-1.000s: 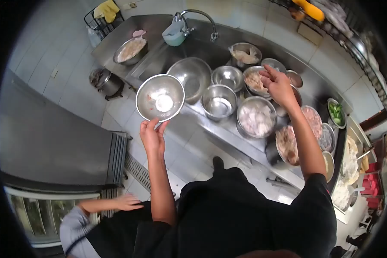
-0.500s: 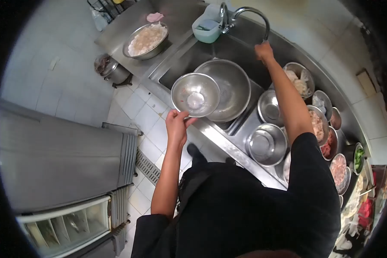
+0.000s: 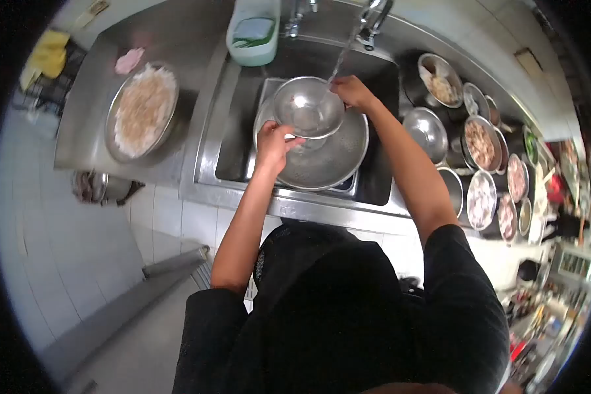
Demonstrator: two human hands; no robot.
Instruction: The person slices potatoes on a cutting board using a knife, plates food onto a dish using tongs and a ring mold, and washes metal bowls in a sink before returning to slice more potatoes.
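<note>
A small steel mixing bowl (image 3: 306, 115) is held over a larger steel basin (image 3: 328, 165) in the sink. My left hand (image 3: 274, 146) grips its near-left rim, thumb and fingers on the edge. At the far-right rim, my right hand (image 3: 352, 92) is closed on the same bowl, its fingertips partly hidden. Water (image 3: 341, 60) runs from the faucet (image 3: 372, 23) and comes down beside my right hand at the bowl's rim.
A bowl of pale shredded food (image 3: 143, 113) stands on the left counter. A light-green caddy (image 3: 253, 39) sits behind the sink. Steel bowls, some with meat such as this bowl of pieces (image 3: 481, 141), crowd the right counter. The sink's front edge (image 3: 276, 203) lies near my body.
My right hand has left the faucet and come down to the bowl's rim. Water now flows. The bowl sits deeper over the sink, and my view has turned.
</note>
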